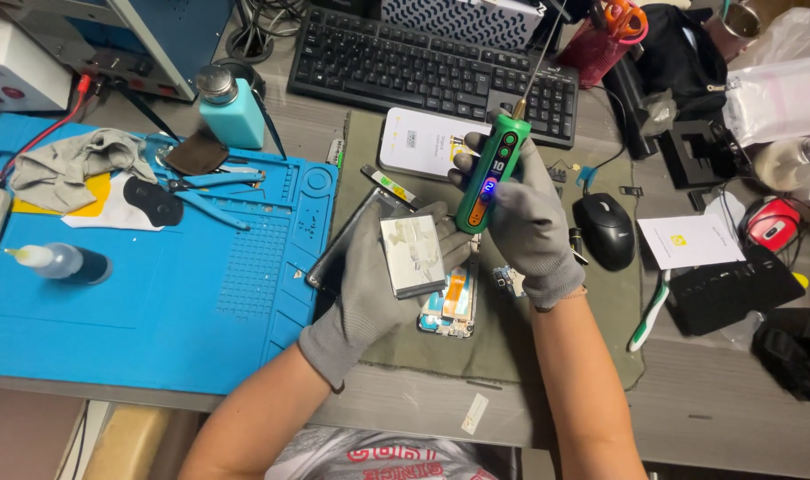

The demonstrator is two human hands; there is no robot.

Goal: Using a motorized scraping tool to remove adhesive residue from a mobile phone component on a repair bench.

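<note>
My left hand (369, 284), in a grey glove, holds a silver rectangular phone battery (411, 254) flat above an opened phone (452, 307) lying on an olive mat (502, 342). A dark back cover (338, 253) shows under this hand. My right hand (534, 218), also gloved, grips a green electric screwdriver (487, 178), its thin bit pointing up and away toward the keyboard. A blue light glows on the tool's body.
A blue work mat (156, 293) on the left carries tweezers (214, 191), a small squeeze bottle (58, 262), a grey cloth (71, 164) and a teal dispenser bottle (231, 111). A black keyboard (422, 67) lies behind, a black mouse (605, 231) to the right, with a white box (422, 142).
</note>
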